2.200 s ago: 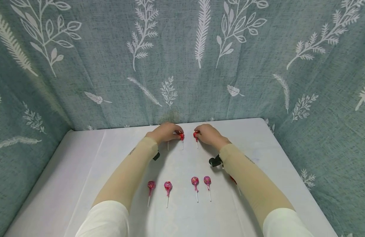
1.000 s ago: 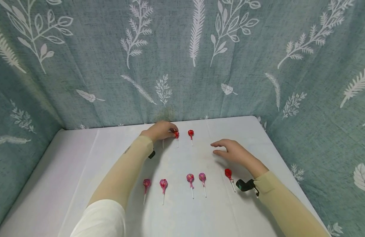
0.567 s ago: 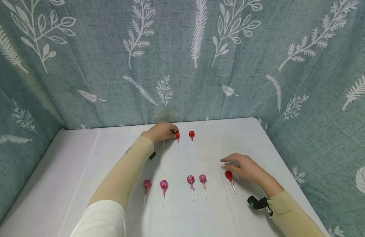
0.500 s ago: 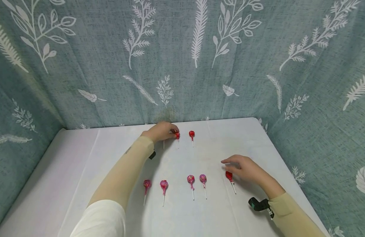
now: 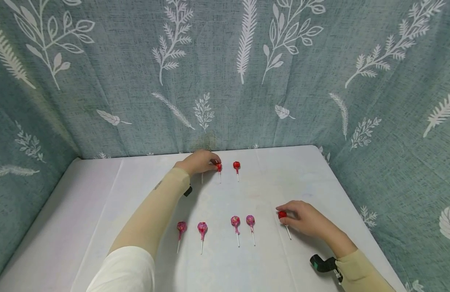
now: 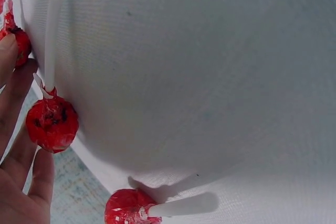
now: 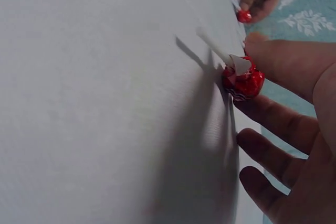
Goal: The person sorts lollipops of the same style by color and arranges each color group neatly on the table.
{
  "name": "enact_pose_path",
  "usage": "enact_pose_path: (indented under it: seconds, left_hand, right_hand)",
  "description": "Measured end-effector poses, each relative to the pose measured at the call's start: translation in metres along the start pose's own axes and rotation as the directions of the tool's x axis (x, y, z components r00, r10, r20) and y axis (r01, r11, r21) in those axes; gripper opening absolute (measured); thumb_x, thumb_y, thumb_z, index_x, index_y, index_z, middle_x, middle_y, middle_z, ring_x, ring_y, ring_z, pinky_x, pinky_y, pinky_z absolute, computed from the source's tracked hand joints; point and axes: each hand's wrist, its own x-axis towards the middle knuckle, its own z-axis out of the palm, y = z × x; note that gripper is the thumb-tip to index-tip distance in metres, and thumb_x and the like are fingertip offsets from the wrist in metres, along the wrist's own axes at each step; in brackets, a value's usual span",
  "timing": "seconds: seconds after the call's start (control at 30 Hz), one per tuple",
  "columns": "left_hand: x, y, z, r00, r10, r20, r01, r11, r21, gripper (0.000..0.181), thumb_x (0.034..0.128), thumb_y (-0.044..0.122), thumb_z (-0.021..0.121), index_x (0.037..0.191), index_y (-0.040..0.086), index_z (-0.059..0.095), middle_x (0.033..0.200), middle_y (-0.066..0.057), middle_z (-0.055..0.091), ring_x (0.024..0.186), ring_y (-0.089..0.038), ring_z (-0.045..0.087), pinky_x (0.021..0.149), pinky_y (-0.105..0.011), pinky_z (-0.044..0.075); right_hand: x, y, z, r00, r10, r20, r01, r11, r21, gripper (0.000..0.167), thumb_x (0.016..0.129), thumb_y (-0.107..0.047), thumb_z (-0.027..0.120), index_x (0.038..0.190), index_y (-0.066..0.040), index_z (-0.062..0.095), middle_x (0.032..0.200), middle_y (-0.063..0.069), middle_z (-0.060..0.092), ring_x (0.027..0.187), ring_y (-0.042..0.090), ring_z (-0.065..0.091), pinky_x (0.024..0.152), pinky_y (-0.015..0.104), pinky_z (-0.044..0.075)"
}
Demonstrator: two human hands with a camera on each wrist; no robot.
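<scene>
Pinching a far red lollipop (image 5: pixel 219 166) by its head, the left hand (image 5: pixel 198 161) leaves the stick free over the white surface (image 5: pixel 268 267). Nearer us, the right hand (image 5: pixel 306 219) sets thumb and forefinger either side of a near red lollipop (image 5: pixel 282 214), its round head seemingly suiting an opposed grip, though we cannot tell whether they press it; four pink lollipops (image 5: pixel 202 228) lie alongside, sticks toward us.

Head view bright; wrist views dimmer, soft shadow across tabletop (image 7: pixel 105 103).
</scene>
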Motion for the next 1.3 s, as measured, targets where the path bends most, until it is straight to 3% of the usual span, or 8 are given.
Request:
enact_pose_path:
  seconds: [0.2, 0.73, 1.03, 1.3]
  left_hand:
    - [0.0, -0.003, 0.002, 1.0, 0.001, -0.006, -0.001, 1.0, -0.003, 0.017, 0.0941, 0.025, 0.071, 0.111, 0.024, 0.073, 0.111, 0.005, 0.069, 0.101, -0.014, 0.063, 0.09, -0.034, 0.049]
    - [0.0, -0.006, 0.003, 1.0, -0.001, -0.012, 0.001, 1.0, -0.006, 0.021, 0.094, 0.025, 0.071, 0.115, 0.023, 0.072, 0.113, 0.005, 0.068, 0.106, -0.016, 0.062, 0.091, -0.036, 0.049]
    - [-0.002, -0.002, 0.001, 0.999, -0.032, 0.003, 0.032, 0.999, -0.03, 0.021, 0.0954, 0.024, 0.069, 0.117, 0.022, 0.071, 0.117, 0.004, 0.068, 0.111, -0.016, 0.061, 0.093, -0.035, 0.048]
    - [0.001, -0.003, 0.003, 1.0, -0.016, 0.007, 0.017, 0.999, -0.03, 0.02, 0.0948, 0.026, 0.07, 0.115, 0.024, 0.071, 0.115, 0.006, 0.068, 0.11, -0.015, 0.061, 0.092, -0.034, 0.048]
  right_hand:
    - [0.001, 0.0, 0.002, 1.0, -0.027, -0.016, 0.027, 0.999, -0.03, 0.022, 0.091, -0.02, 0.074, 0.112, -0.012, 0.073, 0.107, -0.006, 0.068, 0.101, 0.018, 0.063, 0.086, 0.041, 0.051]
    - [0.009, -0.001, 0.002, 0.999, -0.029, -0.034, 0.027, 0.998, -0.057, 0.021, 0.091, -0.019, 0.074, 0.11, -0.01, 0.073, 0.096, -0.009, 0.066, 0.087, 0.009, 0.06, 0.08, 0.037, 0.052]
    - [0.034, -0.002, -0.003, 0.997, 0.04, -0.068, -0.043, 0.998, -0.04, 0.022, 0.091, -0.016, 0.074, 0.111, -0.008, 0.073, 0.101, -0.004, 0.068, 0.1, 0.021, 0.061, 0.089, 0.045, 0.049]
    - [0.061, 0.0, -0.005, 0.989, 0.116, -0.097, -0.121, 0.991, -0.053, 0.025, 0.09, -0.016, 0.074, 0.112, -0.005, 0.073, 0.109, 0.006, 0.069, 0.109, 0.03, 0.061, 0.096, 0.05, 0.047]
